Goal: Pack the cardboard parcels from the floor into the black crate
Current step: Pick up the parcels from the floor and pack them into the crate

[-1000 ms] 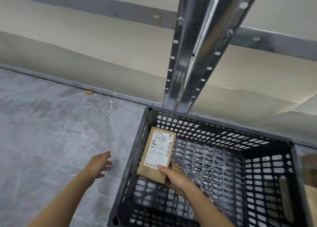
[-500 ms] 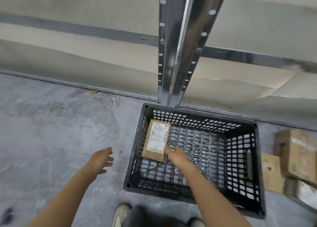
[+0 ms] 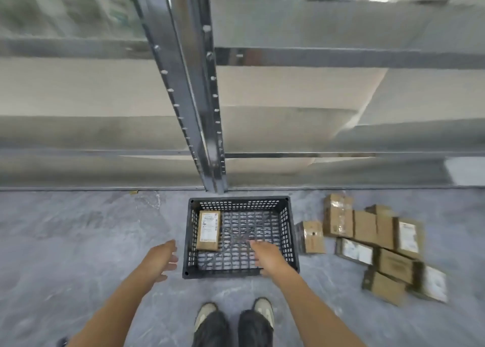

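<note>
A black slatted crate (image 3: 291,244) stands on the grey floor in front of my feet. One flat cardboard parcel (image 3: 208,230) with a white label lies inside it against the left wall. Several more cardboard parcels (image 3: 367,244) are strewn on the floor to the crate's right. My right hand (image 3: 267,257) hovers over the crate's near right part, fingers relaxed and holding nothing. My left hand (image 3: 164,259) hangs empty just left of the crate, its fingers spread.
A metal shelving upright (image 3: 199,105) rises directly behind the crate, with long beige shelves (image 3: 78,89) running left and right. My two shoes (image 3: 233,318) stand just short of the crate. Bare grey floor stretches to the left.
My right hand has let go of the parcel, which now lies in the crate. The view has risen and pulled back, bringing the floor parcels and my feet into sight.
</note>
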